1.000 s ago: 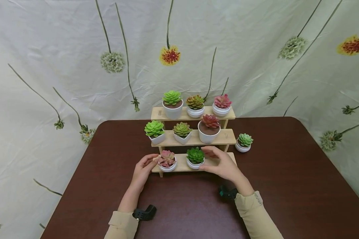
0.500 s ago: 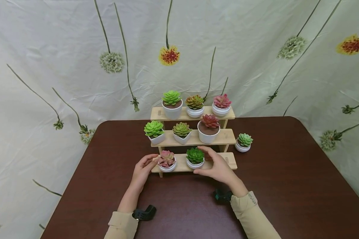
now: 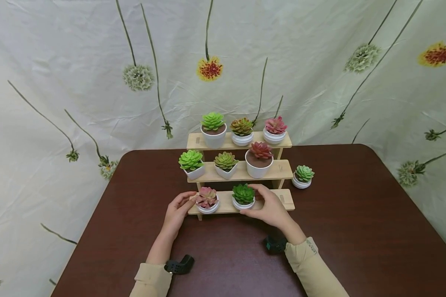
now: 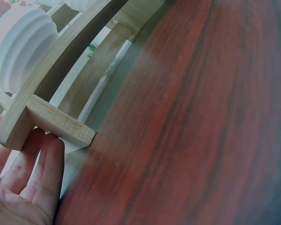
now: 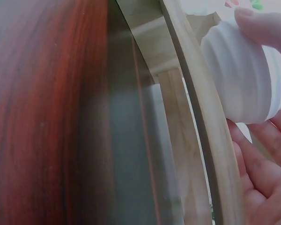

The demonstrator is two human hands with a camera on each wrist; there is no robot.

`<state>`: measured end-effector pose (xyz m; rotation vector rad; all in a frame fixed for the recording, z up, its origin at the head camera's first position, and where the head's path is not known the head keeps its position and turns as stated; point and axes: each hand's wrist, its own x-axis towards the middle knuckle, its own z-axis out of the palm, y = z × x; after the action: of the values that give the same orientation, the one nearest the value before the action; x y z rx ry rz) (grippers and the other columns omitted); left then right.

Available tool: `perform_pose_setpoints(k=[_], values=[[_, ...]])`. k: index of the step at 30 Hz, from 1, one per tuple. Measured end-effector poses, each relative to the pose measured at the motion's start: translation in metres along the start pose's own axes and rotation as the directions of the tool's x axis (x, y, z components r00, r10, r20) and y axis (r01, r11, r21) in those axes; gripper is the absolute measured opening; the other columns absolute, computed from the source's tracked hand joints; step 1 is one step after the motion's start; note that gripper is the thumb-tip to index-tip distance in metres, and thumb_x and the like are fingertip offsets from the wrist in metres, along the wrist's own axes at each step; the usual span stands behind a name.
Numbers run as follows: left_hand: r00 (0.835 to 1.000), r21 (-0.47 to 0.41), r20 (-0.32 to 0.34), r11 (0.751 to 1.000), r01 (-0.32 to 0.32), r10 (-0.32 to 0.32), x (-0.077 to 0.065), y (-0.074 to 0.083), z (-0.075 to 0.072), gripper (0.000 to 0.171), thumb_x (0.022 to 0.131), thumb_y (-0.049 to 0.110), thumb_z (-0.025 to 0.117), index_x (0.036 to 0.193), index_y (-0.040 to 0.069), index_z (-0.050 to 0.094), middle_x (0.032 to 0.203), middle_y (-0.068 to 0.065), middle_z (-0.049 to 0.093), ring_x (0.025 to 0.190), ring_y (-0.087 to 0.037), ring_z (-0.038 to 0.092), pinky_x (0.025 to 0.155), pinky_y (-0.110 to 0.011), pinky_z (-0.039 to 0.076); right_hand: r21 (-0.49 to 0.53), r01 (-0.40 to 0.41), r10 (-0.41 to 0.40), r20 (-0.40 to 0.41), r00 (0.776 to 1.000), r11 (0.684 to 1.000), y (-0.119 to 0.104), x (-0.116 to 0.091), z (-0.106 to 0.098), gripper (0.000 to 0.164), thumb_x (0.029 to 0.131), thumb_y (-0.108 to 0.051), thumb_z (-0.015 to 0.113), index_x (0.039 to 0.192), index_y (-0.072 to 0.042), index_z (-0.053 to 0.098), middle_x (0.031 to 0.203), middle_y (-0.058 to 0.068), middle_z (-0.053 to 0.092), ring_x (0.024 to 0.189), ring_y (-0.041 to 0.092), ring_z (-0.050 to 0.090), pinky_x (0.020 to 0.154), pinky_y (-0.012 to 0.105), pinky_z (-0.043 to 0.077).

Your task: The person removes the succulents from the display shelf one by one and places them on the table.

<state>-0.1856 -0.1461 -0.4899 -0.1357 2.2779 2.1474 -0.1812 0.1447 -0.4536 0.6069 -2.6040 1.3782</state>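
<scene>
A three-tier wooden plant stand [image 3: 228, 200] carries small potted succulents. On its bottom tier, my right hand [image 3: 269, 209] holds the dark green potted succulent [image 3: 243, 197] from the right. In the right wrist view, the thumb [image 5: 262, 26] lies against that ribbed white pot [image 5: 239, 77], with curled fingers on its other side. My left hand [image 3: 175, 214] grips the tier's left end, beside a pink potted succulent [image 3: 207, 200]. Seen from the left wrist, its fingers [image 4: 23, 164] reach under the wooden end [image 4: 14, 126], against the leg.
Three pots, including a dark red succulent [image 3: 259, 161], stand on the middle tier. The top tier bears three more, one a pink succulent [image 3: 276, 130]. A pale green potted succulent [image 3: 302, 177] sits on the brown table [image 3: 342, 231], right of the stand. Behind hangs a flowered cloth [image 3: 312, 82].
My right hand has moved left and closed in on the dark green succulent's pot, which has shifted very slightly right. The left hand stays at the stand's end.
</scene>
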Motion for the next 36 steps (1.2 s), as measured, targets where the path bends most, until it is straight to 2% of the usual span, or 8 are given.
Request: perform_pose_setpoints(k=[7, 19, 22, 26, 28, 36], values=[[1.0, -0.025, 0.009, 1.0, 0.01, -0.009, -0.001, 0.001, 0.0, 0.031, 0.091, 0.015, 0.063, 0.119, 0.002, 0.06, 0.1, 0.002, 0.066, 0.09, -0.009, 0.057, 0.073, -0.023, 0.044, 0.004, 0.002, -0.002, 0.018, 1.0, 1.0, 0.003, -0.001, -0.008, 0.067, 0.065, -0.029, 0.086, 0.122, -0.009, 0.056, 0.115, 0.004, 0.06, 0.098, 0.017, 0.057, 0.084, 0.037, 0.046], [1.0, -0.005, 0.005, 1.0, 0.005, -0.005, 0.0, -0.001, -0.001, 0.03, 0.09, 0.018, 0.063, 0.117, 0.005, 0.061, 0.1, 0.003, 0.066, 0.09, -0.011, 0.056, 0.072, -0.024, 0.044, 0.02, -0.077, 0.076, 0.058, 0.995, 0.997, 0.007, -0.002, -0.034, 0.067, 0.065, -0.023, 0.087, 0.121, -0.003, 0.055, 0.116, 0.01, 0.059, 0.1, 0.023, 0.054, 0.088, 0.043, 0.043], [1.0, -0.017, 0.013, 1.0, 0.016, -0.016, -0.004, 0.009, 0.0, 0.029, 0.091, 0.014, 0.062, 0.118, 0.002, 0.061, 0.099, 0.004, 0.065, 0.087, -0.009, 0.055, 0.072, -0.023, 0.044, 0.007, -0.07, 0.069, 0.069, 0.995, 0.998, 0.01, -0.003, -0.041, 0.066, 0.065, -0.023, 0.086, 0.12, -0.001, 0.055, 0.116, 0.011, 0.059, 0.1, 0.023, 0.054, 0.087, 0.044, 0.043], [0.999, -0.021, 0.02, 0.999, 0.04, -0.039, -0.004, 0.012, 0.0, 0.03, 0.092, 0.012, 0.06, 0.12, 0.0, 0.059, 0.1, 0.004, 0.064, 0.086, -0.007, 0.055, 0.073, -0.022, 0.043, 0.005, -0.086, 0.086, 0.084, 0.993, 0.996, 0.014, -0.005, -0.051, 0.065, 0.066, -0.022, 0.086, 0.12, -0.002, 0.055, 0.115, 0.011, 0.058, 0.096, 0.022, 0.052, 0.084, 0.039, 0.043], [0.999, -0.025, 0.013, 0.999, 0.039, -0.038, 0.0, 0.004, -0.001, 0.031, 0.092, 0.014, 0.062, 0.12, 0.002, 0.06, 0.102, 0.003, 0.065, 0.087, -0.007, 0.055, 0.073, -0.022, 0.044, 0.015, -0.103, 0.101, 0.088, 0.991, 0.995, 0.016, -0.006, -0.055, 0.066, 0.066, -0.022, 0.086, 0.12, -0.001, 0.054, 0.114, 0.011, 0.058, 0.092, 0.021, 0.051, 0.08, 0.037, 0.043], [1.0, -0.032, 0.01, 0.999, 0.02, -0.02, 0.0, 0.001, -0.001, 0.031, 0.091, 0.014, 0.063, 0.12, 0.002, 0.06, 0.101, 0.002, 0.065, 0.087, -0.008, 0.056, 0.074, -0.022, 0.044, 0.056, -0.159, 0.153, 0.104, 0.983, 0.986, 0.02, -0.01, -0.073, 0.067, 0.067, -0.017, 0.086, 0.122, 0.001, 0.052, 0.11, 0.013, 0.057, 0.087, 0.022, 0.052, 0.073, 0.032, 0.046]])
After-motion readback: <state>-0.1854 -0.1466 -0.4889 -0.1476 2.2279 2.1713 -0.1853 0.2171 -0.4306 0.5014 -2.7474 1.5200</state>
